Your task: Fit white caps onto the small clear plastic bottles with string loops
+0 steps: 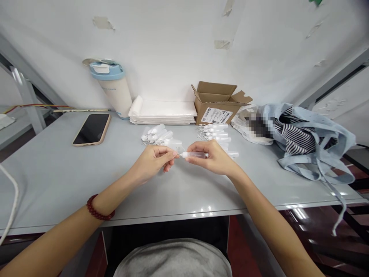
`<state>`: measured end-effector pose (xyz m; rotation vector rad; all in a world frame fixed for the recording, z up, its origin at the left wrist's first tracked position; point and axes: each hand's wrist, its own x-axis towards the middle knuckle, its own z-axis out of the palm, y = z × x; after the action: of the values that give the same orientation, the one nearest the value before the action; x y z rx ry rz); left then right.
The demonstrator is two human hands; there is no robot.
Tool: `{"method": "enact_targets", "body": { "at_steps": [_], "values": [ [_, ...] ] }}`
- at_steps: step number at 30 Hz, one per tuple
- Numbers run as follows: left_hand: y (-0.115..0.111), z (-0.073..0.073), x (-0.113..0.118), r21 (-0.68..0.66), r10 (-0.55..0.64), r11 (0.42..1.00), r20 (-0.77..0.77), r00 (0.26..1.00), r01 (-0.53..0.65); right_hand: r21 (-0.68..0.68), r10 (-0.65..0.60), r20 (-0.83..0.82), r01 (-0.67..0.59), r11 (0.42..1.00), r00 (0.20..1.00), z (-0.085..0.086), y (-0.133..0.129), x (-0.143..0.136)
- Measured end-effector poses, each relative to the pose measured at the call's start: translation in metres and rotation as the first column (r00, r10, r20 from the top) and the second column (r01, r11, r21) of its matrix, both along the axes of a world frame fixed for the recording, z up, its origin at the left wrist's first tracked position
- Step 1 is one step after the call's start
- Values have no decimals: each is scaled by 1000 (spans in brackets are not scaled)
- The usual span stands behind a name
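Note:
My right hand (211, 156) is closed around a small translucent squeeze bottle (196, 154), held on its side with its white nozzle end pointing left. My left hand (157, 159) pinches thumb and forefinger together at a thin tip in front of that nozzle; what exactly lies between the fingertips is too small to make out. Just behind the left hand lies a loose pile of similar small bottles (157, 133). More bottles (216, 130), with white caps and thin loops at their left ends, lie in a row behind my right hand.
A phone (91, 129) lies on the grey table (178, 196) at left. Along the wall stand a blue-lidded tumbler (113, 90), a stack of white packets (164, 111) and an open cardboard box (216, 104). A light blue cloth bag (325, 130) sits at right, its strap hanging over the edge.

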<state>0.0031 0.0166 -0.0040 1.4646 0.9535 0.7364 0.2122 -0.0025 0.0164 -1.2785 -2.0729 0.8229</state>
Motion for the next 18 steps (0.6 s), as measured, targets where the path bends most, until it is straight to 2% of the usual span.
{"method": "enact_targets", "body": {
  "at_steps": [18],
  "values": [
    [-3, -1, 2, -2, -34, 999, -16, 999, 34, 18, 5, 27, -6, 1000, 1000, -5, 0, -2]
  ]
}}
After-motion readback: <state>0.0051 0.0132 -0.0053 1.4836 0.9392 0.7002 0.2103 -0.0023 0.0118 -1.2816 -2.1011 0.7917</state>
